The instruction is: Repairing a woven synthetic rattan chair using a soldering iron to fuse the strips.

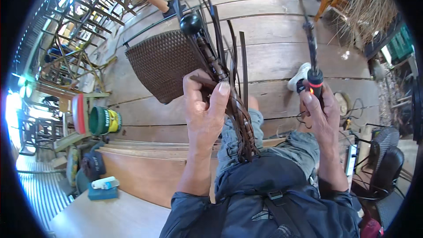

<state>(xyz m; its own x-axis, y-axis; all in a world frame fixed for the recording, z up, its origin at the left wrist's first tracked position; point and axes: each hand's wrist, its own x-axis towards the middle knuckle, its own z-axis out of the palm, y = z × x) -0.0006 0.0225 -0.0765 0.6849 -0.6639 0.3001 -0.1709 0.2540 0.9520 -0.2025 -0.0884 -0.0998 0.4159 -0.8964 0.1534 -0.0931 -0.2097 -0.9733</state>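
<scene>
Two hands busy: our left hand [203, 110] clamps dark brown woven cane strips [233, 83] on a knobbed rod [198, 35]; our right hand [321, 114] fists a black-handled heated tool [313, 77]. Green bucket [103, 120] contents unclear.

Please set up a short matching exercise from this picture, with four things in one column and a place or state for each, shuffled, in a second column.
Things:
1. bundle of dark weaving strips
2. heated tool with black and red handle
3. green tub
4. woven brown panel

Places or states:
A. lying flat on the plank floor
B. gripped in the left hand
C. held upright in the right hand
D. tipped on its side at the left, beside a red lid

Pairs: 1-B, 2-C, 3-D, 4-A
</scene>
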